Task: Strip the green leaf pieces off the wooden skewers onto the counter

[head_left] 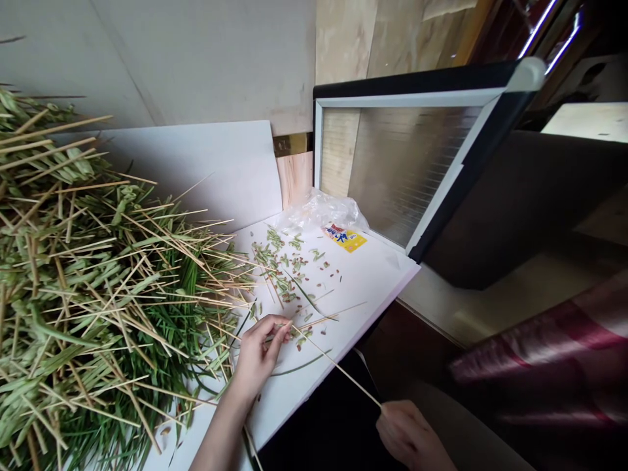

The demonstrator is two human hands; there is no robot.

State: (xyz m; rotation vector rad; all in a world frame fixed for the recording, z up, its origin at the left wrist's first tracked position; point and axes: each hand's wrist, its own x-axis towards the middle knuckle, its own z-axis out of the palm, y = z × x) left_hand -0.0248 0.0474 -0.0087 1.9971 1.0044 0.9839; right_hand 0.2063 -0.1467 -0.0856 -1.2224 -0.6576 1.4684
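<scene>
Left hand [260, 360] pinches slender bamboo skewer [338, 367], right hand [405, 435] its end.

Limits of view: cut-off and unreadable items
The pile of leaves and bamboo skewers [83, 281] runs past the left edge; the right hand [407, 435] is cut by the bottom edge; scraps [294, 275] on the table [373, 288] are too small to identify; the yellow label [346, 239] is illegible.

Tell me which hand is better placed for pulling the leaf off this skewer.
Probably the left hand: its fingers pinch the skewer at the leaf, while the right hand only grips the far end.
</scene>
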